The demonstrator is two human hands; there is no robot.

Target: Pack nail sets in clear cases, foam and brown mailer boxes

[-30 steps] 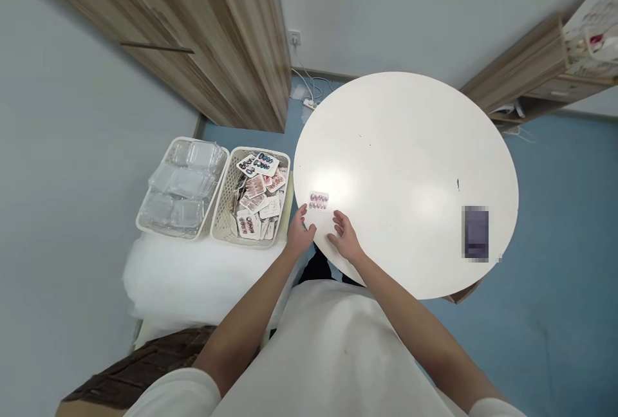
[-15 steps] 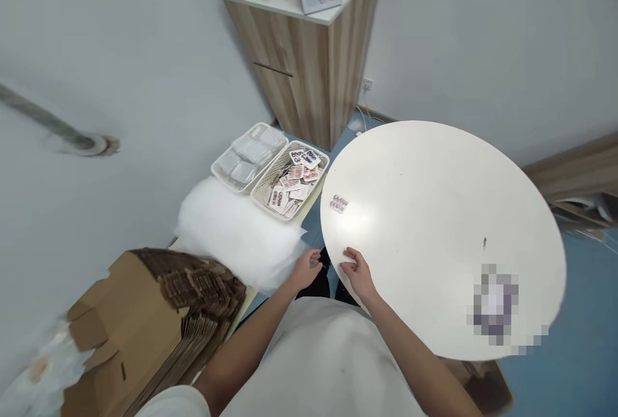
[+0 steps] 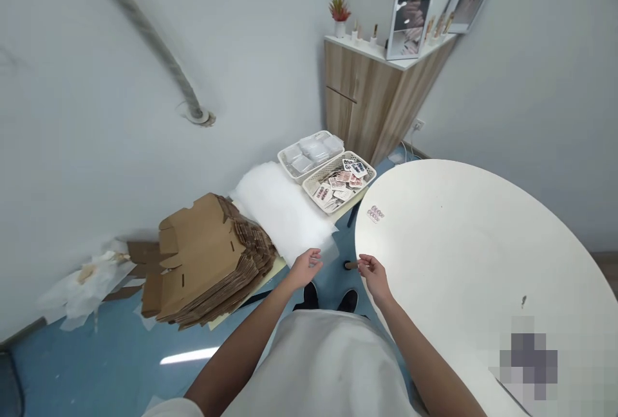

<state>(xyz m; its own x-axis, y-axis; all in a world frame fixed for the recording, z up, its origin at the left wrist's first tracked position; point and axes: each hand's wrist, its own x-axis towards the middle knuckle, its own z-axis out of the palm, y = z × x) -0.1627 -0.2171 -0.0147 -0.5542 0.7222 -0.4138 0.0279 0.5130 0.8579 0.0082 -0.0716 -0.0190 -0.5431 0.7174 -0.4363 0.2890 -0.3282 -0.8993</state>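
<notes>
My left hand (image 3: pixel 305 269) hangs in the air near the edge of a pile of white wrapping sheets (image 3: pixel 284 211). Its fingers are loosely curved and apart, with nothing in them. Over the left rim of a round white table (image 3: pixel 463 237) is my right hand (image 3: pixel 375 277), fingers also bent and apart, holding nothing. I cannot tell whether it touches the tabletop. A small card with rows of purplish nail tips (image 3: pixel 375 213) lies on the table, beyond my right hand.
Beyond the sheets stand a basket of nail cards (image 3: pixel 338 185) and a basket of clear packets (image 3: pixel 309 152). Flattened cardboard boxes (image 3: pixel 197 262) are stacked at left. A corner cabinet (image 3: pixel 367 89) holds picture frames and a plant. A pixelated patch (image 3: pixel 533 359) covers something on the table.
My view has swung to the left, so the baskets, cabinet and table appear further right. More of the cardboard stack and floor shows. Both hands keep nearly the same empty pose.
</notes>
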